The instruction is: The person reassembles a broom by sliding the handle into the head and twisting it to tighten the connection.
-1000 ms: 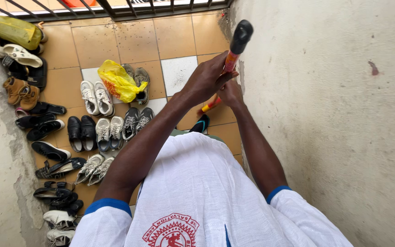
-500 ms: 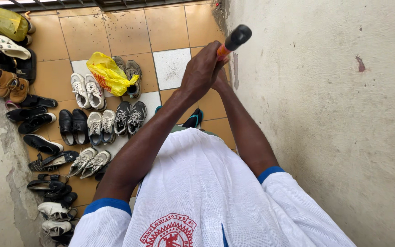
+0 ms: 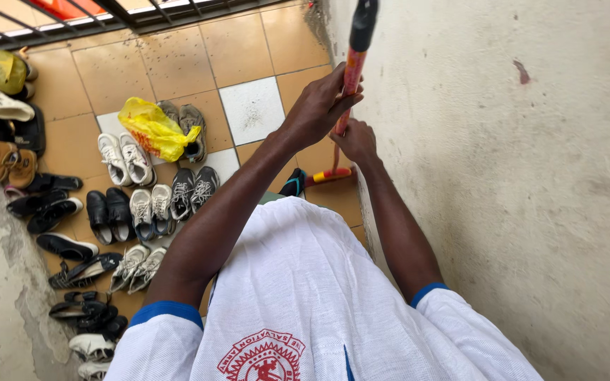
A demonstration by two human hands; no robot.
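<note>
Both of my hands hold a long stick with an orange-red patterned shaft [image 3: 352,70] and a black top end. My left hand [image 3: 317,107] is wrapped around the shaft higher up. My right hand [image 3: 356,141] grips it just below, close to the wall. The stick stands nearly upright beside the plaster wall. Its lower end meets a colourful head [image 3: 331,174] on the tiled floor, partly hidden behind my arms. My white shirt with blue sleeve cuffs fills the bottom of the view.
Several pairs of shoes [image 3: 146,204] lie in rows on the tan tiled floor [image 3: 241,49] at left, with a yellow plastic bag [image 3: 151,129] on one pair. A rough plaster wall [image 3: 517,183] runs along the right. A metal grille [image 3: 107,17] closes the far end.
The stick has swung from a tilt to nearly upright, its black end now higher in view. My hands stayed on it and shifted slightly right toward the wall.
</note>
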